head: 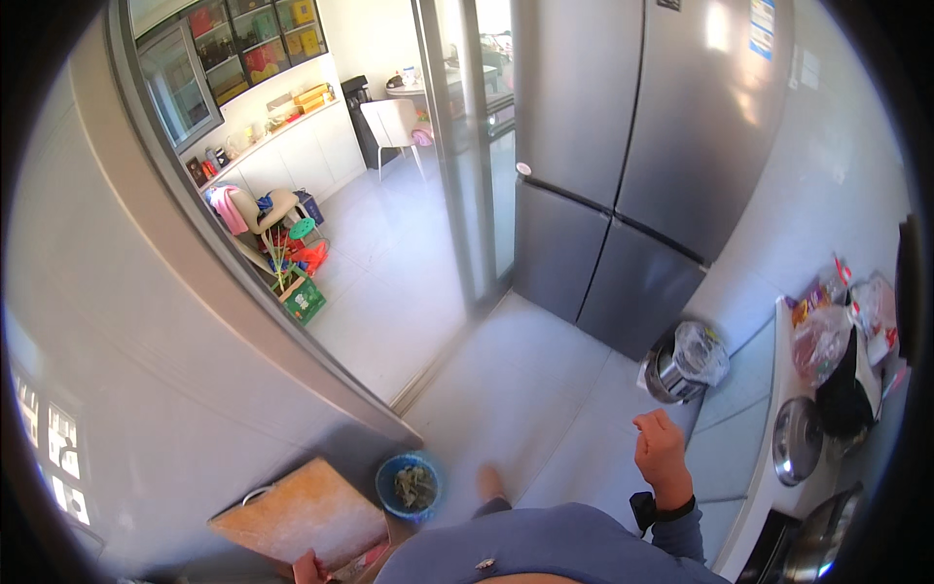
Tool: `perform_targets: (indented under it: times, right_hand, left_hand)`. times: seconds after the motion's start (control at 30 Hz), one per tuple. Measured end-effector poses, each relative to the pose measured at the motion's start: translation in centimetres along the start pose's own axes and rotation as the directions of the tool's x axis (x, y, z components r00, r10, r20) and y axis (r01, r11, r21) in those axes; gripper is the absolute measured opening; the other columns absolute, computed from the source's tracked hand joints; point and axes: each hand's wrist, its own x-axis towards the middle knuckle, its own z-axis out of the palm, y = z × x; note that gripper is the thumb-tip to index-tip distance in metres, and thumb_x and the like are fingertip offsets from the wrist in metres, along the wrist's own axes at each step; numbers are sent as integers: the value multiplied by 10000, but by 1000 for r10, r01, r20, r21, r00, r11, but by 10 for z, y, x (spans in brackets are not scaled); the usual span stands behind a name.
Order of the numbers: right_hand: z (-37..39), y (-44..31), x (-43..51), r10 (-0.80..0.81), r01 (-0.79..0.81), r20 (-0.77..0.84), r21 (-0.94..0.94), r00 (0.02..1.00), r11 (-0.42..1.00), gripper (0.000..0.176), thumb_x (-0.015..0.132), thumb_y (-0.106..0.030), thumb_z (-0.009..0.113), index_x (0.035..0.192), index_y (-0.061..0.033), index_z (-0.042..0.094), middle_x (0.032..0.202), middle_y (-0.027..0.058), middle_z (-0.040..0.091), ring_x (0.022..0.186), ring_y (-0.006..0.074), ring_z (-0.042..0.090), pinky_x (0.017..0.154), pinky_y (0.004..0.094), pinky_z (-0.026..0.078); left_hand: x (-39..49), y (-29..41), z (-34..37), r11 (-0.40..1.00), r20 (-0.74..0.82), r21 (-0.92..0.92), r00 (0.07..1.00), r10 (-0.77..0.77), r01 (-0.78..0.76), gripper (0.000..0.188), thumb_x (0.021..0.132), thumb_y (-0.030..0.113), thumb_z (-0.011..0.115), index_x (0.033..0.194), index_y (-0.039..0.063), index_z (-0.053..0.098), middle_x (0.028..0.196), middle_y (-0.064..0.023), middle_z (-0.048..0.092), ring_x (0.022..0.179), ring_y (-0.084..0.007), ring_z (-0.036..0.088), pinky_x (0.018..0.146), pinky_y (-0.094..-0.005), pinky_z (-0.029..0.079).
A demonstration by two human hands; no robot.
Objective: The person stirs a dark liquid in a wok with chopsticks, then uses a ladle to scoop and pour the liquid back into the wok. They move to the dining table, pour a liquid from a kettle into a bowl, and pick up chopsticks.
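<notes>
At the bottom left, my left hand point(310, 568) is at the lower edge of a wooden cutting board point(306, 511) that has a metal handle. The hand is partly cut off by the frame, and whether it grips the board or only touches it cannot be told. My right hand point(659, 445) is raised over the floor at the lower right, its fingers curled in with nothing seen in them and a black band on the wrist. A blue basket point(381, 485) holding wilted leafy scraps stands just right of the board.
A grey refrigerator point(620, 160) stands ahead, with a steel bin point(675, 379) lined with clear plastic at its foot. Along the right runs a counter with plastic bags point(821, 343) and a pot lid point(797, 442). A sliding-door track point(438, 365) crosses the floor toward another room.
</notes>
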Motion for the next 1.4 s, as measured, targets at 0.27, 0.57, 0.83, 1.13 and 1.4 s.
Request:
perform_targets:
  times: [0.27, 0.57, 0.83, 1.13, 1.4]
  right_hand:
    - [50, 6, 156, -134, 133, -22, -35, 991, 990, 221, 711, 90, 563, 890, -27, 620, 805, 136, 582, 662, 334, 590, 560, 398, 464]
    - [144, 72, 282, -119, 119, 2, 11, 993, 993, 224, 686, 119, 544, 848, -15, 622, 802, 138, 599, 642, 326, 603, 557, 372, 483]
    - [268, 119, 463, -213, 200, 43, 209, 976, 957, 216, 718, 115, 565, 858, -36, 629, 813, 113, 613, 678, 314, 627, 583, 383, 515]
    - [445, 68, 593, -450, 335, 429, 319, 783, 887, 85, 835, -15, 540, 771, -53, 501, 773, 137, 557, 725, 350, 619, 627, 427, 525]
    - [566, -11, 710, -468, 372, 481, 285, 742, 883, 80, 862, -68, 610, 829, -57, 538, 787, 141, 562, 682, 348, 609, 583, 432, 499]
  left_hand:
    - [192, 120, 43, 846, 241, -531, 964, 107, 39, 272, 890, 204, 567, 735, -18, 593, 622, -86, 585, 498, -172, 566, 503, -304, 507]
    - [263, 261, 61, 967, 278, -233, 946, 168, -103, 240, 862, 190, 625, 760, -26, 650, 620, -70, 632, 567, -148, 617, 550, -295, 489]
    - [297, 378, 71, 883, 192, -470, 973, 129, -24, 271, 920, 176, 603, 729, -13, 641, 619, -57, 613, 571, -129, 599, 546, -275, 488]
    - [438, 454, 62, 787, 12, -613, 995, 101, -72, 146, 941, 95, 599, 922, -46, 632, 763, -78, 656, 663, -126, 636, 629, -271, 538]
    - [599, 478, 4, 826, -33, -561, 998, 49, -59, 184, 916, 93, 603, 819, -63, 624, 685, -90, 637, 595, -132, 616, 557, -281, 519]
